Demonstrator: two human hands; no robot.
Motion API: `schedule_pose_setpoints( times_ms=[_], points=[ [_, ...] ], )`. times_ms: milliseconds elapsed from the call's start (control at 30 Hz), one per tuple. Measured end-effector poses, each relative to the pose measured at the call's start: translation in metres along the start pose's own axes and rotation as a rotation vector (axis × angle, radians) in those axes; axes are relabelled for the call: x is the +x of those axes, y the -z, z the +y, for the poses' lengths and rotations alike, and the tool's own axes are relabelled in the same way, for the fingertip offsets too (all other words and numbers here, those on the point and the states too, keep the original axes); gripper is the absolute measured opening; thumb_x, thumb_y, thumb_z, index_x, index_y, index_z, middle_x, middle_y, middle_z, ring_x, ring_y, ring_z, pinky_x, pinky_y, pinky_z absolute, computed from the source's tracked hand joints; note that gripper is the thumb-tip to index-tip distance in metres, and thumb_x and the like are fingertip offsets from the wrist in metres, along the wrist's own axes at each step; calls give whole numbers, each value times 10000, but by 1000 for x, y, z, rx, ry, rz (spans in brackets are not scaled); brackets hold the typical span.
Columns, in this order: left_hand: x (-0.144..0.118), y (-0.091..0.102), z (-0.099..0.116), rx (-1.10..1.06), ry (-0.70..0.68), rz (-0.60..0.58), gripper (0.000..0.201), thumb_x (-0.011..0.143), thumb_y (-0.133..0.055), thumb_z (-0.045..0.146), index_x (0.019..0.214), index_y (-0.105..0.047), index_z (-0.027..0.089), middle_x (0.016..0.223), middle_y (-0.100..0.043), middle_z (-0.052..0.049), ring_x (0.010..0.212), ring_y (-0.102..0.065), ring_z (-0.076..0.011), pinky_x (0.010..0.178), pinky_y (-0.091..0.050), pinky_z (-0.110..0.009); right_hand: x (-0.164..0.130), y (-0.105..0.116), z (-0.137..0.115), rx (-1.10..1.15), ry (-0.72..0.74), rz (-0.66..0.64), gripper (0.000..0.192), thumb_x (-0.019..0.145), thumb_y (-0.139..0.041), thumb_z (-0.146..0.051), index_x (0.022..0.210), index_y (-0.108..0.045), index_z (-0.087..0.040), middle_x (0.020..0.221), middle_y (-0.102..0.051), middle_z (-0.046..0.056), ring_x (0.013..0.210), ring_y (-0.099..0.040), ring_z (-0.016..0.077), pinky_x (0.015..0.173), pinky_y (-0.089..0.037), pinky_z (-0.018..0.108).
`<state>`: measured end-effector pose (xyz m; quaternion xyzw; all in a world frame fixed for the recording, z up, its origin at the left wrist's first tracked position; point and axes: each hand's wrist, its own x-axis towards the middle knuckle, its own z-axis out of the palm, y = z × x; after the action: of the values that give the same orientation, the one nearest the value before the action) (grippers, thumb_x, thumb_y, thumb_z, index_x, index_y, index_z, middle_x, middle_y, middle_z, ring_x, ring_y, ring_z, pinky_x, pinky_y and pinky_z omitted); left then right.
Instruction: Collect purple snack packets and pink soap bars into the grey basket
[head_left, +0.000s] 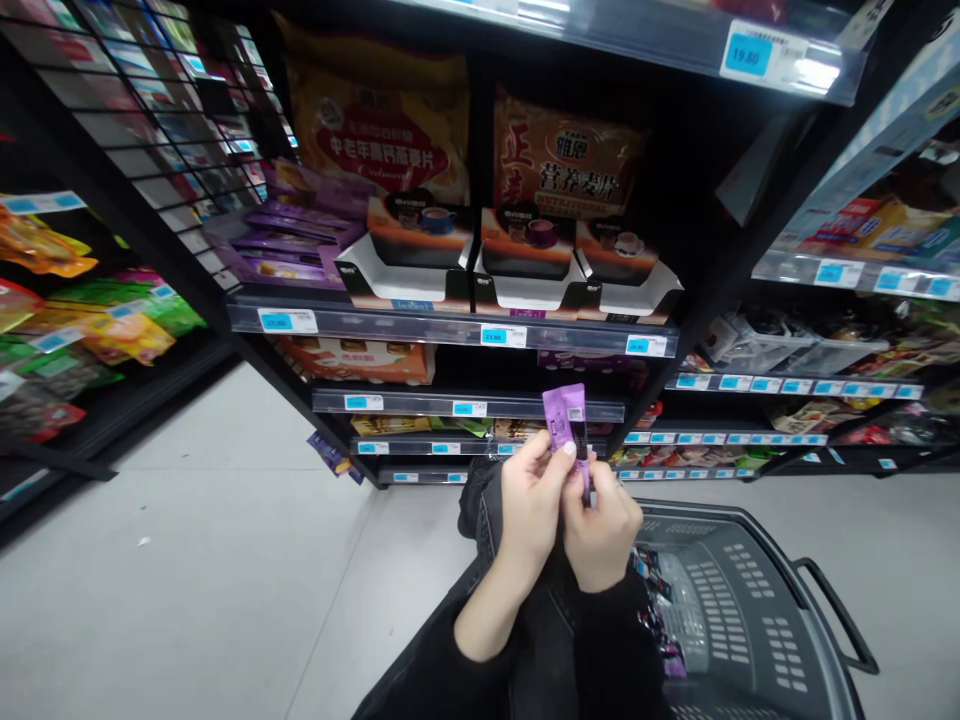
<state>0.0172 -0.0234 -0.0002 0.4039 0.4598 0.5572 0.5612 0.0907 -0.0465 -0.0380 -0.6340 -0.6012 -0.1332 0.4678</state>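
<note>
Both my hands meet in front of the lower shelves, above my dark trouser legs. Between the thumb and fingers of my left hand is a purple stick sachet, its upper end pointing up. My right hand grips the sachet's lower part, where the packet looks darker; whether this is one sachet or two overlapping ones I cannot tell. To the right of my hands a grey shopping basket stands on the floor. Several small dark and purple packets lie inside it, partly hidden by my sleeve.
On the shelf ahead stand open display boxes, purple packets and large oatmeal bags. Further shelving with snacks runs to the right. A purple packet lies on the floor by the shelf foot.
</note>
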Motion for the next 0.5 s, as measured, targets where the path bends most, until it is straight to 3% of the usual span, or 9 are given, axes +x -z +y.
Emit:
schedule_pose_setpoints(
  times_ms=[233,500],
  points=[
    [10,14,-5,-219,49,20,172,784,-620,325,743,-601,159,637,-632,-3,534,-616,-152,541,-509,-257,4,-1,-2,68,227,-1,151,855,-472,-139,720,-518,-189,529,-546,-9,487,-517,134,539,-414,270],
    [21,24,2,-279,57,190,198,708,-622,340,675,-543,162,556,-606,15,419,-588,-143,436,-495,-245,1,-2,-10,17,333,-87,163,854,-497,-147,699,-504,-199,532,-492,-23,501,-460,134,530,-366,303]
  ],
)
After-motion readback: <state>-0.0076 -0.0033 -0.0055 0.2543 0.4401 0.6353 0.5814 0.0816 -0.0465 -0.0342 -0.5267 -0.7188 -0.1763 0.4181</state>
